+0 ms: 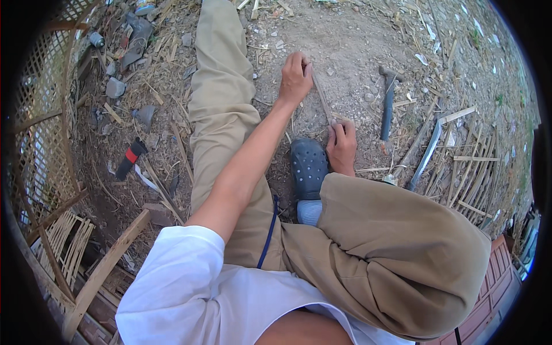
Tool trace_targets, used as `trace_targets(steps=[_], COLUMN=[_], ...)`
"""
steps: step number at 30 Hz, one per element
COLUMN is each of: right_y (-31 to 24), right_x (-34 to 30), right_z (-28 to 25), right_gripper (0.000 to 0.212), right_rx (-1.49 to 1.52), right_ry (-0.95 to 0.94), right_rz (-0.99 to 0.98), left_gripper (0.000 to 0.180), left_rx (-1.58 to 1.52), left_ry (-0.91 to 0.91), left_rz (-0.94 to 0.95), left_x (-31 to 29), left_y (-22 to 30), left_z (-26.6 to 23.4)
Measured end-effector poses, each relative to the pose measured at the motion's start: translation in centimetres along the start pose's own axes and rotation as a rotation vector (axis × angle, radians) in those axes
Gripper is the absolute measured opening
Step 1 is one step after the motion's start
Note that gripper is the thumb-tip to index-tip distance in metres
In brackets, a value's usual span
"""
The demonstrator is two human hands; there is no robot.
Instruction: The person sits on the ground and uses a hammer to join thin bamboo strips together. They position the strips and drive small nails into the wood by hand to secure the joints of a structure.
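A thin, straight strip (322, 96), looking like split bamboo, runs between my two hands just above the dirt. Its far end is at my left hand (295, 79), whose fingers are curled closed around it. My right hand (342, 148) pinches the near end between thumb and fingers, just beyond my bent right knee. The right forearm is hidden behind that knee. Close beside the right hand is my dark perforated clog (309, 167). A claw hammer (387, 106) with a dark handle lies on the ground to the right of both hands.
Farther right lie a long-bladed knife (427, 155) and a bundle of thin strips (477, 164). On the left are a black-and-red handle-like object (131, 158), stones (115, 88), a wooden beam (109, 270) and a woven lattice panel (40, 109). Splinters litter the dirt.
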State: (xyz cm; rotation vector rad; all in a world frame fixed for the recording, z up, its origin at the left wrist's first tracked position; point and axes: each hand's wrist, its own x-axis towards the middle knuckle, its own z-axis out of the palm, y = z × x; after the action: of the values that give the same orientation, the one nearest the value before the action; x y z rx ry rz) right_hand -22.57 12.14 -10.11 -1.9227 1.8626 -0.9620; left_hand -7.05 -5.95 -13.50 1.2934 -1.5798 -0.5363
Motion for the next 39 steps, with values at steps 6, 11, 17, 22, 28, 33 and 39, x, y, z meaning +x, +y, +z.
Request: trace_targets(steps=[6,11,17,22,28,33,39], right_y=[-0.3,0.1,2.5,5.6,6.4,7.9,3.7], right_x=[0.3,1.2,2.4,6.1,9.3,10.0,6.0], right_z=[-0.4,-3.0,-7.5,-8.5,-8.7,-9.4,-7.7], right_gripper=[0.018,0.021,0.027,0.048,0.051,0.028,0.020], right_rx=[-0.004,-0.086,-0.280,-0.463,-0.505,-0.359,0.733], right_ry=[0.032,0.020,0.182,0.062,-0.167,-0.114,-0.079], right_rz=[0.010,0.079,0.212,0.389,0.536,0.598,0.959], left_gripper=[0.024,0.024,0.025,0.026,0.027,0.028,0.028], left_rx=[0.016,0.018,0.042,0.038,0.015,0.005,0.033], left_ry=[-0.006,-0.027,-0.005,-0.006,0.006,-0.004,0.014], left_rz=[-0.019,-0.042,-0.024,-0.050,-0.045,-0.071,-0.080], left_x=[0.0,0.0,0.0,-0.1,0.1,0.1,0.0], left_y=[0.3,0.3,0.5,0.3,0.5,0.5,0.3], left_z=[-0.3,-0.1,-0.3,-0.3,-0.2,-0.2,-0.4])
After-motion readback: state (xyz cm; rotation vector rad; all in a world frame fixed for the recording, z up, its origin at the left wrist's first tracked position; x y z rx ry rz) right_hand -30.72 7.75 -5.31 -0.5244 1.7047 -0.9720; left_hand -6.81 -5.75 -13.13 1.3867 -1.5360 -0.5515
